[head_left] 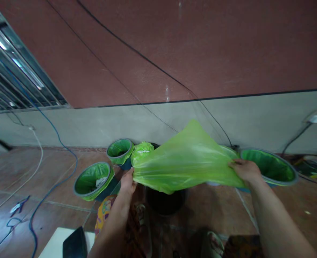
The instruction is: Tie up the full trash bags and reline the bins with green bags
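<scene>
A thin, light-green plastic bag is stretched sideways between my two hands, its upper part peaking toward the wall. My left hand is closed on the bag's left end. At the opposite end, my right hand pinches the bag's edge. Beneath the bag, partly covered by it, stands a dark round bin on the floor. A crumpled bundle of green bags sits just beyond my left hand. To the right of my right hand is a bin lined with green plastic.
Two more green-lined bins, a nearer one and a farther one, stand at the left. A blue cable and a white cable cross the tiled floor. A dark flat object lies on a white surface at the lower left.
</scene>
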